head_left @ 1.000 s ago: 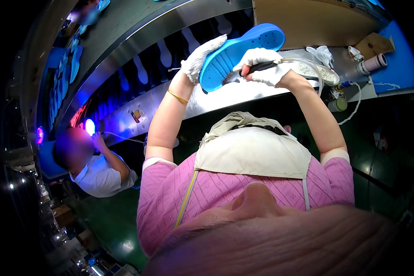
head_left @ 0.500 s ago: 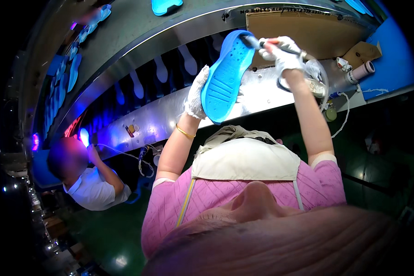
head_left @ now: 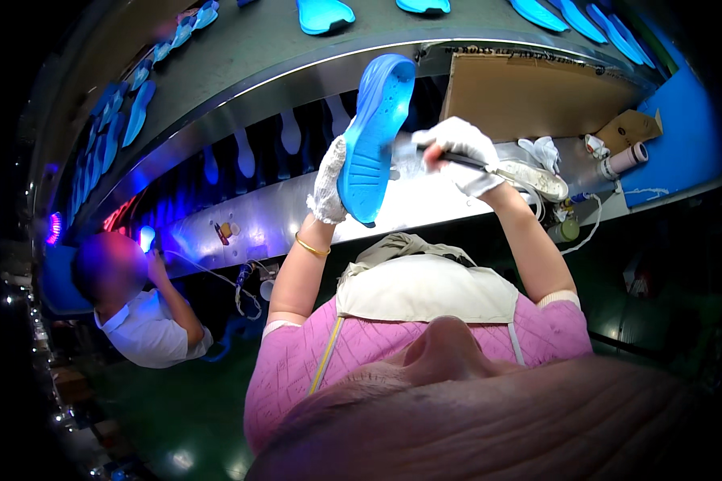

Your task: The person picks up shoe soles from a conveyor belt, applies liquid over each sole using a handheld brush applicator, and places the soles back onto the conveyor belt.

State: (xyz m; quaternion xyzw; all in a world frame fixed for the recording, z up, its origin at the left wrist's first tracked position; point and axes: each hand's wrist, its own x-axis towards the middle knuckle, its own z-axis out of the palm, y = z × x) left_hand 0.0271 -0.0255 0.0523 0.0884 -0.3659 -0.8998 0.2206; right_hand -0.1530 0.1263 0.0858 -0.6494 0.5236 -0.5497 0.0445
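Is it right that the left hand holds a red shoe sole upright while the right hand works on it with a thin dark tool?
Not quite. In the head view the shoe sole is blue, not red. The rest stands: the gloved left hand holds it upright, and the gloved right hand grips a thin dark tool pointed at it.

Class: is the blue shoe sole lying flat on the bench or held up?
Held up: the left hand grips the blue shoe sole on end above the bench.

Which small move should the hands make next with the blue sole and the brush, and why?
Probably stroke the brush along the blue sole: the left hand holds it upright, and the right hand has the tip at its edge.
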